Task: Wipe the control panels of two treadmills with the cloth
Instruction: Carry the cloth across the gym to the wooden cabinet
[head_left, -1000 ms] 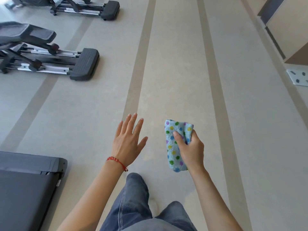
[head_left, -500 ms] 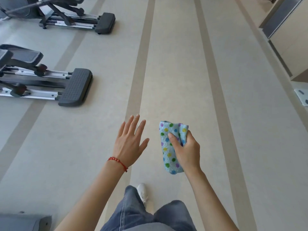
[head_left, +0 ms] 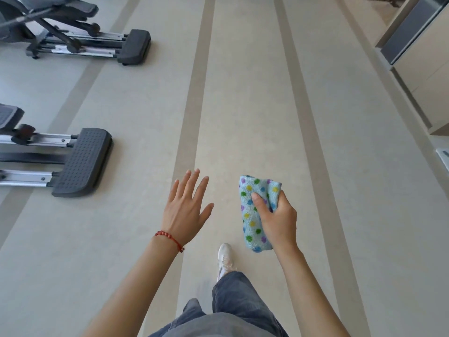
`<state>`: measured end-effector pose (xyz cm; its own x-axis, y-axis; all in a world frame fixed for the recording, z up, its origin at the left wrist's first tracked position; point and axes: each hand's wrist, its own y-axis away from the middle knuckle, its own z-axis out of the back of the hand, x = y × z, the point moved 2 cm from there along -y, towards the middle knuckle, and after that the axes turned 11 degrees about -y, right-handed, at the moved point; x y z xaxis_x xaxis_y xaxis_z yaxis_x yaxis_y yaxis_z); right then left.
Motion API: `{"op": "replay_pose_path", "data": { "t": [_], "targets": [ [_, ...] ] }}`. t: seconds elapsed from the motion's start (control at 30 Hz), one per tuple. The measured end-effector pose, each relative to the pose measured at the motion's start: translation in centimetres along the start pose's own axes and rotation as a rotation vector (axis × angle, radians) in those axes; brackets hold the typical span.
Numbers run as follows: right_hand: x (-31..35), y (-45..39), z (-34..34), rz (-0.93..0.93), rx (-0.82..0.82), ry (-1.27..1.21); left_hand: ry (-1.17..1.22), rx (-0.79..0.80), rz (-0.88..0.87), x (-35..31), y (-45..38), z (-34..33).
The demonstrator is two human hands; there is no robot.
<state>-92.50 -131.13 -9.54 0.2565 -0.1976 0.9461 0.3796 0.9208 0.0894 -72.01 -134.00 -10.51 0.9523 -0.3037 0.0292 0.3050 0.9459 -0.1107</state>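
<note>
A folded light-blue cloth (head_left: 252, 215) with coloured dots is gripped in my right hand (head_left: 279, 218), held out in front of me above the floor. My left hand (head_left: 185, 210) is stretched forward beside it, fingers spread, holding nothing; a red bead bracelet circles its wrist. No treadmill or control panel shows in this view.
Two exercise machines stand on the left: the rear foot of one (head_left: 82, 164) is close by, another (head_left: 133, 46) farther ahead. The beige floor (head_left: 243, 105) has darker stripes running ahead. A wall with cabinet fronts (head_left: 418, 45) lines the right. My white shoe (head_left: 224, 255) steps forward.
I have walked forward: the dark treadmill deck at lower left has dropped out of view and the exercise machines have come nearer. Both hands keep their pose, the cloth still gripped.
</note>
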Motion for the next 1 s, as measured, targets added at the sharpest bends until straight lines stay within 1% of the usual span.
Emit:
{"op": "replay_pose_path", "data": {
  "t": [0.17, 0.3, 0.47, 0.67, 0.83, 1.0],
  "targets": [
    [2.4, -11.7, -0.1, -0.008, -0.012, -0.017, -0.009, -0.026, -0.010, 0.4, -10.9, 0.1],
    [4.1, -19.3, -1.3, -0.014, -0.016, -0.041, -0.004, -0.048, 0.009, 1.6, -18.4, 0.0],
    [4.8, -28.7, -4.6, -0.025, -0.018, -0.028, -0.006, -0.033, -0.005, 4.0, -28.3, -2.2],
    [6.4, -42.0, -9.4, -0.053, -0.045, -0.039, -0.008, -0.020, -0.036, 8.1, -42.3, -5.0],
    [8.7, -51.8, -12.6, -0.079, -0.068, -0.030, -0.011, -0.015, -0.100, 11.2, -53.6, -5.7],
    [10.0, -60.3, -14.4, -0.130, -0.083, -0.045, 0.030, -0.041, -0.096, 13.5, -63.8, -6.2]
  ]
}}
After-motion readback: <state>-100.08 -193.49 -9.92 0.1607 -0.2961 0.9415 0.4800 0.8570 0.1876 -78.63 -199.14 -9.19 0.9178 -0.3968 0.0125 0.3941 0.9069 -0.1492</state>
